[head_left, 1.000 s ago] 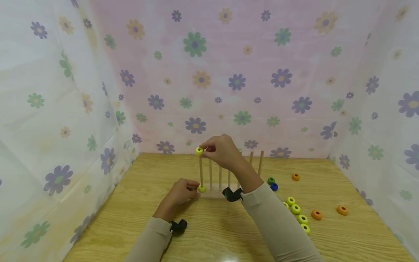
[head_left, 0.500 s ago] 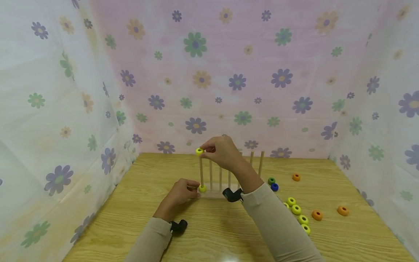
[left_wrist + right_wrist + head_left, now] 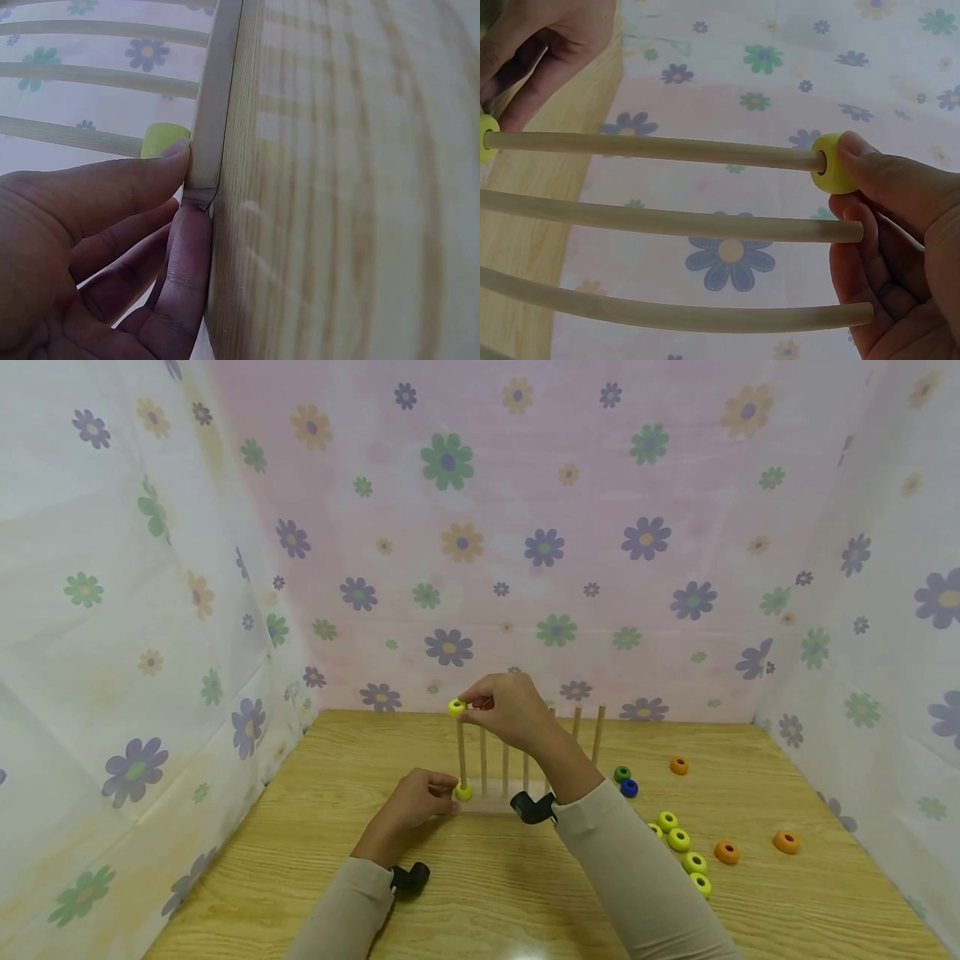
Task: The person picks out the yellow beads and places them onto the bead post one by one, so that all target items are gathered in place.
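Note:
A wooden peg stand [image 3: 491, 807] with a row of upright pegs stands on the table. My right hand [image 3: 516, 713] pinches a yellow ring bead [image 3: 835, 174] between thumb and fingers at the top of the leftmost peg [image 3: 462, 752]. The peg's tip sits in the bead's hole in the right wrist view. Another yellow bead [image 3: 161, 139] lies at the foot of that same peg. My left hand [image 3: 411, 799] grips the left end of the stand's base [image 3: 206, 142], its thumb touching the base beside the lower bead. My right forearm hides part of the stand.
Several loose yellow beads [image 3: 678, 840] lie right of the stand, some partly behind my right sleeve [image 3: 637, 868]. Green [image 3: 622, 773] and blue [image 3: 629, 788] beads sit behind them. Orange beads [image 3: 727, 852] are scattered farther right. Flowered cloth [image 3: 540, 485] encloses the table [image 3: 315, 827].
The right hand and its yellow bead have come down very slightly at the top of the leftmost peg. My left hand stays at the base.

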Available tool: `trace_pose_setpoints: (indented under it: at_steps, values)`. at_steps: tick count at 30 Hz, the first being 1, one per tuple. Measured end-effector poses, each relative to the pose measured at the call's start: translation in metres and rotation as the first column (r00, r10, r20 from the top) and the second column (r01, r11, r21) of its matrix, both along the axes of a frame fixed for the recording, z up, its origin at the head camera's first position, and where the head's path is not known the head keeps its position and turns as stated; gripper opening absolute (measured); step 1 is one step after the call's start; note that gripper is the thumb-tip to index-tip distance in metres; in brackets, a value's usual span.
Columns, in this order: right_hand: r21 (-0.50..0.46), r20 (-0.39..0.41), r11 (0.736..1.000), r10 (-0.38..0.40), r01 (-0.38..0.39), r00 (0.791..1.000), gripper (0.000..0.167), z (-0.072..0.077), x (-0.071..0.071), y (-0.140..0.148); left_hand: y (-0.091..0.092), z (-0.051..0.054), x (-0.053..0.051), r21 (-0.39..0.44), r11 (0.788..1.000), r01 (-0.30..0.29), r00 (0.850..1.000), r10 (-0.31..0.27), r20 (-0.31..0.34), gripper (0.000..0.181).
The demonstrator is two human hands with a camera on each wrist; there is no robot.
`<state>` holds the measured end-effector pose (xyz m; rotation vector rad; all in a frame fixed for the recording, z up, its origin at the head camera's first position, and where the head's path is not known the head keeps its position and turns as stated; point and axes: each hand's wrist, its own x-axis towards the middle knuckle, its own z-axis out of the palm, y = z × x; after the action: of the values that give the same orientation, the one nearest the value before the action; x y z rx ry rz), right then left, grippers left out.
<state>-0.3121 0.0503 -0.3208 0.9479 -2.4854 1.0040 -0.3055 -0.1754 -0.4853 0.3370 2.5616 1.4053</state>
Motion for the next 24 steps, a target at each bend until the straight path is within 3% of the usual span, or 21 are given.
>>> trace_pose_setpoints:
  at_steps: [24]
  values:
    - [0.013, -0.016, 1.0, -0.015, 0.015, 1.0, 0.021, -0.0016, -0.0011, 0.0002, 0.0014, 0.0026, 0.0019, -0.01, 1.0, -0.001, 1.0, 0.001, -0.008, 0.046]
